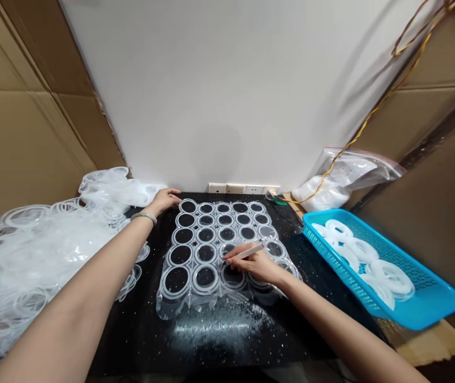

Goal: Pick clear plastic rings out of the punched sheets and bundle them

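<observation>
A sheet of translucent plastic rings [206, 254], joined in rows, lies flat on the black tabletop. Most of the rings frame dark round openings; a few on the right look filmed over. My right hand [256, 261] grips a slim white pen-like tool [251, 251] above the lower middle of the sheet, its tip hidden by my fingers. Under that hand and wrist, some rings are covered. At the far left corner, my left hand [165, 199] reaches with fingers extended and apart, the fingertips at the edge of the corner ring.
A large heap of loose clear rings [63, 239] spreads along the left. On the right, a blue basket [430, 303] holds several white rings, with a plastic bag [331, 186] behind it. White crumbs [259, 316] dot the black table [139, 340]. Sockets [235, 189] and a yellow-brown wire [365, 127] are at the back.
</observation>
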Demonstrator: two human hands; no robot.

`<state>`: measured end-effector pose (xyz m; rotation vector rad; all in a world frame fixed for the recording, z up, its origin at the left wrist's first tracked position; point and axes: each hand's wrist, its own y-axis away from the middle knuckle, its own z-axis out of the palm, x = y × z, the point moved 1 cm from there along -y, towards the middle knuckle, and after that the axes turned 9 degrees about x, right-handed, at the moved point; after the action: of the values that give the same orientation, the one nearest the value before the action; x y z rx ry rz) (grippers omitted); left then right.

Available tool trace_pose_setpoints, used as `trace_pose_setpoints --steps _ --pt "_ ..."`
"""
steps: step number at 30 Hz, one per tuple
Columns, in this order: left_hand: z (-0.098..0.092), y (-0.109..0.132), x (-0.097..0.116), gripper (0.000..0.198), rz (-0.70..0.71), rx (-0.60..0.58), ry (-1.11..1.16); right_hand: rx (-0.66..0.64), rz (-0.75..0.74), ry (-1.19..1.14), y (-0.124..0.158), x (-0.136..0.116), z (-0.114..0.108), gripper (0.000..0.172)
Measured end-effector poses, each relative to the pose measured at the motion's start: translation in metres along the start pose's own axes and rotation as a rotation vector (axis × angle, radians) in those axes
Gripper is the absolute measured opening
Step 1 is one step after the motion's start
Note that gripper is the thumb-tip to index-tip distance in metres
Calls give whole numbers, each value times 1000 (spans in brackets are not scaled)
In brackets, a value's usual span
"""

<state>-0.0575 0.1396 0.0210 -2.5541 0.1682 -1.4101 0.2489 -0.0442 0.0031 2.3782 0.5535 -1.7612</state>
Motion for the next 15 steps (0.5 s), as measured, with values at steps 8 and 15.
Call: trace_pose_setpoints --steps 8,15 --pt "-4 120 50 11 220 -114 -230 -114 -96 44 12 -13 35 24" --pt "19 285 58 35 579 -363 -282 -75 -112 42 14 -9 41 21"
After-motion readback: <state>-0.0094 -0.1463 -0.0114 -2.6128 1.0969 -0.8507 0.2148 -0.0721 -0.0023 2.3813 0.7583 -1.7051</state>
